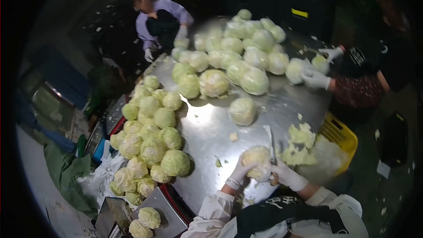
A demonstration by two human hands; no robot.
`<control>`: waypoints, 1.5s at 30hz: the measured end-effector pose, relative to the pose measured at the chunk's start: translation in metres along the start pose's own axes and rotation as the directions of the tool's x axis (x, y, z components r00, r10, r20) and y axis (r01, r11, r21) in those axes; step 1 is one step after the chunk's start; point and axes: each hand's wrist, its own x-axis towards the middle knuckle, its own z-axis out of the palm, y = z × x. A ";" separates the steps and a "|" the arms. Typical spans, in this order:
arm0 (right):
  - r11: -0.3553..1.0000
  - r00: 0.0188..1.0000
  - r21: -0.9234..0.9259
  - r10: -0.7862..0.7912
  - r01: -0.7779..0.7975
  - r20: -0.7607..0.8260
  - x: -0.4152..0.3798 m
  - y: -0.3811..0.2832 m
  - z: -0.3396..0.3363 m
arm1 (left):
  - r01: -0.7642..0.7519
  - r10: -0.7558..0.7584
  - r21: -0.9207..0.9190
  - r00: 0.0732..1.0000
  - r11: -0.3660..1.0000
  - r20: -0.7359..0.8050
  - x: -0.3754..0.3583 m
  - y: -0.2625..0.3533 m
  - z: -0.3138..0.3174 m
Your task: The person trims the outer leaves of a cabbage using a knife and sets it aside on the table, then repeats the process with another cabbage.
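Just above the near edge of the metal table [207, 136], my gloved left hand [240, 170] grips a pale cabbage [258, 155] from its left side. In my gloved right hand [288, 175] is a knife [271, 143], its blade pointing away from me along the cabbage's right side. The end of its handle shows below my fingers. Farther up the table a round cabbage [243, 111] sits by itself, with a small cut piece [233, 137] nearer to me. Loose cabbage leaves [299, 144] lie to the right of the knife.
Unwrapped cabbages [152, 150] are piled along the left, and shiny, wrapped-looking ones [238, 68] fill the far side. Two cabbages rest on a metal surface [169, 218] at lower left. A yellow crate [348, 139] stands right. Co-workers [357, 79] [161, 22] handle cabbages at right and far left.
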 end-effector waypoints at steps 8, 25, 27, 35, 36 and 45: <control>0.861 0.856 -0.259 -0.487 0.438 -0.172 -0.045 -0.058 -0.017 | 0.291 -0.057 -0.549 0.913 0.783 0.404 -0.012 -0.041 -0.006; 0.671 0.895 -0.706 -0.142 -0.228 -0.424 -0.093 -0.034 -0.038 | -0.177 0.197 0.774 0.978 0.608 0.069 -0.020 0.026 0.011; 0.605 0.946 -0.796 -0.270 0.023 -0.178 -0.082 -0.022 -0.023 | -0.205 0.244 0.875 0.964 0.439 0.103 -0.017 0.023 0.024; 0.487 0.920 -0.872 -0.317 -0.050 -0.229 -0.090 -0.015 -0.012 | -0.196 0.480 0.966 0.872 0.169 0.093 -0.005 -0.010 0.064; 0.389 0.909 -0.919 -0.354 -0.069 -0.219 -0.092 -0.011 -0.013 | -0.202 0.470 0.965 0.876 0.165 0.103 -0.002 -0.014 0.065; -0.078 0.861 -0.997 -0.506 0.013 0.051 -0.116 0.013 -0.020 | -0.276 0.453 0.713 0.889 0.644 -0.065 0.010 -0.037 0.070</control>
